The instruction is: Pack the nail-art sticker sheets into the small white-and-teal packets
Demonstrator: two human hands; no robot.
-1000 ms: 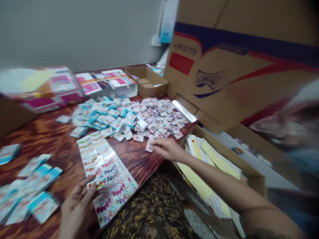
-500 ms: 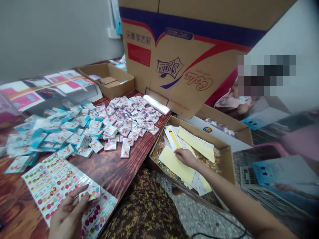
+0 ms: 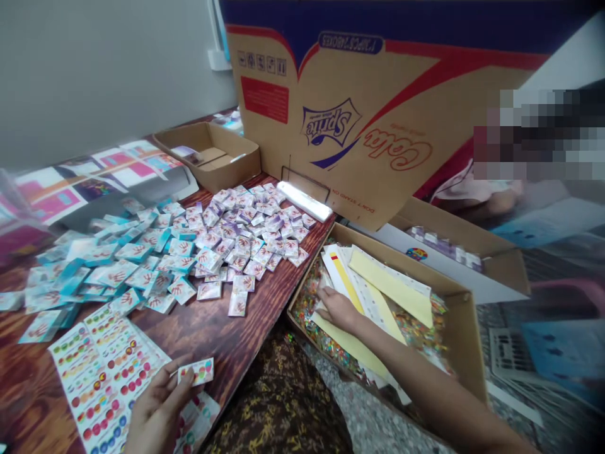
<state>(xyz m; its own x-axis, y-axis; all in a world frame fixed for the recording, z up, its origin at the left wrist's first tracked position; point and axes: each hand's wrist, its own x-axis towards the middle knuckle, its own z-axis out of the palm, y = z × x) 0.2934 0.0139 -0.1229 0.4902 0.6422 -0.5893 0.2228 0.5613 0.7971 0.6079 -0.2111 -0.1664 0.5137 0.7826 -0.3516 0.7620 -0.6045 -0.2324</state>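
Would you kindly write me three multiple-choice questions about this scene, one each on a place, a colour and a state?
1. Where is the right hand?
A) On the wooden table
B) Inside the open cardboard box, over papers
C) On the wall

2. What colour edges the packets on the table?
A) Orange
B) Black
C) Turquoise

3. What is the left hand doing?
A) Lying flat and empty
B) Holding a small dotted sticker strip
C) Gripping a box flap

Answers:
1. B, the hand lies within the box walls.
2. C, turquoise bands run along the packets.
3. B, the strip sits between its fingers.
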